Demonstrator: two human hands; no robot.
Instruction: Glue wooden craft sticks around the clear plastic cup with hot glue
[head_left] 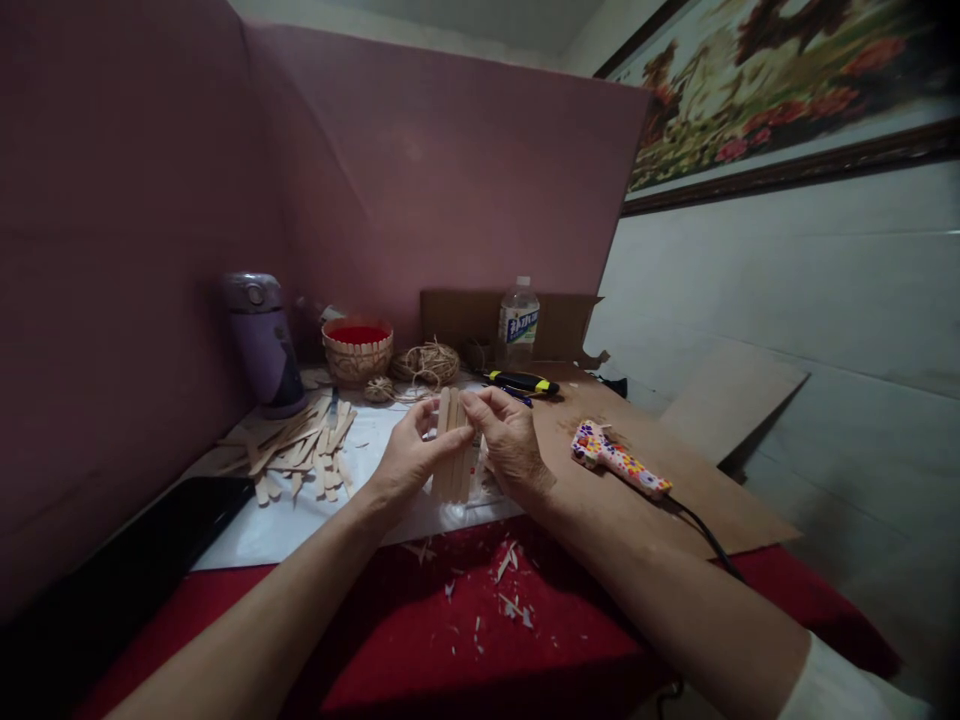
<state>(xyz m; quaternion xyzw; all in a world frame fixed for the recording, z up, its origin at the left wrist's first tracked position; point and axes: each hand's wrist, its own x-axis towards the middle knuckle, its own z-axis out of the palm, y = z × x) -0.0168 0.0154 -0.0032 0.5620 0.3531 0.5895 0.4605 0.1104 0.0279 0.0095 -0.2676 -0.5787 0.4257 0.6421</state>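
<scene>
Between my two hands stands a small row of popsicle sticks [451, 470], held upright side by side over the white sheet [247, 535]. My left hand [420, 440] grips the row from the left, its thumb lying across the front. On the other side my right hand [506, 440] pinches the upper right edge with thumb and finger. The fingers behind the sticks are partly hidden. Left of my hands lies a loose pile of popsicle sticks [300, 445].
A purple flask [262, 345], a stick-covered bowl [358, 355], twine [427, 362] and a plastic bottle [519, 325] stand at the back. A black-yellow cutter [523, 382] lies behind my right hand. A patterned glue gun [619, 462] rests on brown board [697, 510]. Wood scraps [510, 590] litter the red cloth [405, 640].
</scene>
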